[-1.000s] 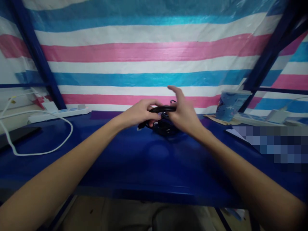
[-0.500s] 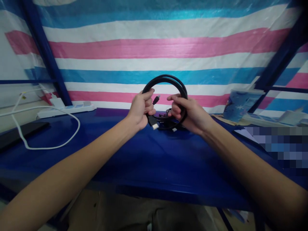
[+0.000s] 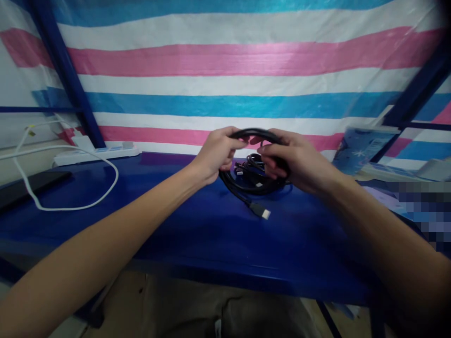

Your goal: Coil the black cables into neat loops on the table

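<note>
Loops of black cable [image 3: 254, 132], gripped by our left hand [image 3: 214, 156] and right hand [image 3: 299, 160], could spring apart if we slacken either hold, with the connector [image 3: 259, 210] unheld.

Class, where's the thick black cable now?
Just right of centre in the head view, the thick black cable is held between the left hand and right hand.

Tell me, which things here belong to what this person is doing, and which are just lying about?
In hand:
coiled black cable, held by the left hand and right hand
its white-tipped connector

Apparently just lying about:
white power strip, left
looped white cable
flat dark object
blue cup, right
dark cords beyond the coil, though possibly related
</note>
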`<action>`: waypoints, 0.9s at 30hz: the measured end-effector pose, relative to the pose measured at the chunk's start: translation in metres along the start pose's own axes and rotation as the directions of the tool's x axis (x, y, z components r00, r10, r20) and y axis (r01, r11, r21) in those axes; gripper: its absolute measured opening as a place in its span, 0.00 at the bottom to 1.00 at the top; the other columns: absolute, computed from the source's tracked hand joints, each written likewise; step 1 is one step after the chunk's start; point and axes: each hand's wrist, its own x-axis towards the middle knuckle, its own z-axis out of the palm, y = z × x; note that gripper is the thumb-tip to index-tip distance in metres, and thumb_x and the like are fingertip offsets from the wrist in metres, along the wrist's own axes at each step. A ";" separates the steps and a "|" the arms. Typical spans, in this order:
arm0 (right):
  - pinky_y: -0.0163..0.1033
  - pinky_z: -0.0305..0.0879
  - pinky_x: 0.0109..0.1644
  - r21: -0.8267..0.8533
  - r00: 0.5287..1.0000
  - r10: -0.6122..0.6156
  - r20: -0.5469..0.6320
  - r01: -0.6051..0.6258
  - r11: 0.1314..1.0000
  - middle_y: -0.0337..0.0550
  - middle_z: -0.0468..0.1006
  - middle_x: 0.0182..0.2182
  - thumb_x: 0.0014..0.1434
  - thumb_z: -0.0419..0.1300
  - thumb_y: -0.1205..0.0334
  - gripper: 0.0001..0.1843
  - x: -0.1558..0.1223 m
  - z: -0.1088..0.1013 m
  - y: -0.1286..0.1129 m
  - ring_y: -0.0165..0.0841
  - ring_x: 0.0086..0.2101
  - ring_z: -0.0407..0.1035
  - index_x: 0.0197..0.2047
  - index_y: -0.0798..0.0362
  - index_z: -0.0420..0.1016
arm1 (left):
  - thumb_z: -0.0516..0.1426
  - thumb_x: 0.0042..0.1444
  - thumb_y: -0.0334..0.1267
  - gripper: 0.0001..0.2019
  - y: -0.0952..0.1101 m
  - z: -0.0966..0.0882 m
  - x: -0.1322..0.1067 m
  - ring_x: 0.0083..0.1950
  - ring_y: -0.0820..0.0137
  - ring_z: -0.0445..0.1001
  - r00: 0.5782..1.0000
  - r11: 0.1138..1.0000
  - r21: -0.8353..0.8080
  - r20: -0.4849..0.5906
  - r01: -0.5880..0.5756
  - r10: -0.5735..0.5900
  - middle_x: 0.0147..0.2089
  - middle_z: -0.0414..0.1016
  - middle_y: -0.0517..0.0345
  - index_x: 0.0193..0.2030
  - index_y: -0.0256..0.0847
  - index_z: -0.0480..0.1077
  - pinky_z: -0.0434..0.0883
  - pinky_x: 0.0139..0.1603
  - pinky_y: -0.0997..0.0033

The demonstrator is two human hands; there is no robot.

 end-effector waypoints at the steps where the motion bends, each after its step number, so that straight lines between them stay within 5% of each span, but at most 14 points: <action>1: 0.32 0.57 0.20 0.113 1.000 0.002 0.016 -0.004 0.994 0.31 0.63 0.15 0.55 0.57 0.70 0.07 -0.001 0.001 -0.001 0.23 0.15 0.57 0.39 0.55 0.70 | 0.55 0.51 0.25 0.04 0.003 -0.003 0.002 0.12 0.85 0.41 1.000 0.996 -0.086 -0.029 0.009 -0.012 0.15 0.45 0.72 0.29 0.37 0.64 0.41 0.13 0.81; 6: 0.37 0.69 0.38 0.424 0.999 -0.047 -0.008 0.046 0.904 0.40 0.75 0.30 0.64 0.50 0.56 0.12 -0.008 0.017 -0.009 0.31 0.34 0.73 0.42 0.53 0.71 | 0.50 0.59 0.27 0.13 0.020 -0.009 0.006 0.12 0.84 0.38 0.965 0.875 -0.483 -0.226 0.006 -0.131 0.14 0.39 0.73 0.24 0.39 0.53 0.44 0.13 0.82; 12: 0.46 0.66 0.50 0.301 0.972 -0.213 -0.096 0.232 0.925 0.43 0.76 0.40 0.59 0.40 0.31 0.31 -0.023 0.046 -0.021 0.40 0.50 0.69 0.45 0.47 0.68 | 0.46 0.64 0.27 0.16 0.028 0.001 0.002 0.12 0.85 0.40 0.928 0.745 -0.659 -0.333 -0.100 -0.170 0.14 0.38 0.73 0.25 0.40 0.48 0.46 0.14 0.84; 15: 0.43 0.66 0.47 0.334 0.967 -0.214 -0.135 0.248 0.909 0.40 0.75 0.38 0.60 0.52 0.43 0.18 -0.025 0.054 -0.022 0.37 0.47 0.70 0.44 0.47 0.67 | 0.45 0.65 0.28 0.15 0.021 0.008 -0.001 0.12 0.85 0.41 0.928 0.753 -0.652 -0.329 -0.088 -0.176 0.14 0.39 0.73 0.26 0.40 0.50 0.52 0.16 0.83; 18: 0.35 0.66 0.39 0.436 0.972 -0.117 -0.204 0.197 0.878 0.33 0.69 0.24 0.57 0.56 0.67 0.08 -0.019 0.052 -0.018 0.27 0.30 0.69 0.42 0.49 0.67 | 0.47 0.64 0.29 0.13 0.009 0.014 -0.003 0.12 0.84 0.45 0.954 0.809 -0.587 -0.259 -0.032 -0.150 0.14 0.42 0.73 0.27 0.40 0.53 0.56 0.18 0.82; 22: 0.30 0.56 0.23 0.450 0.963 0.053 -0.263 0.074 0.890 0.26 0.46 0.13 0.62 0.51 0.69 0.05 -0.006 0.024 -0.012 0.22 0.14 0.43 0.36 0.52 0.67 | 0.54 0.57 0.28 0.05 -0.001 0.013 -0.004 0.16 0.80 0.61 0.995 0.930 -0.364 -0.056 0.053 -0.079 0.15 0.54 0.71 0.32 0.38 0.62 0.67 0.25 0.77; 27: 0.29 0.42 0.15 0.193 0.965 0.257 0.048 -0.262 0.946 0.25 0.46 0.13 0.54 0.60 0.69 0.03 -0.003 -0.010 -0.002 0.19 0.14 0.36 0.34 0.55 0.70 | 0.59 0.50 0.28 0.06 0.004 0.001 -0.004 0.15 0.81 0.58 0.984 0.997 0.057 0.172 0.046 -0.056 0.17 0.59 0.68 0.32 0.38 0.65 0.57 0.15 0.79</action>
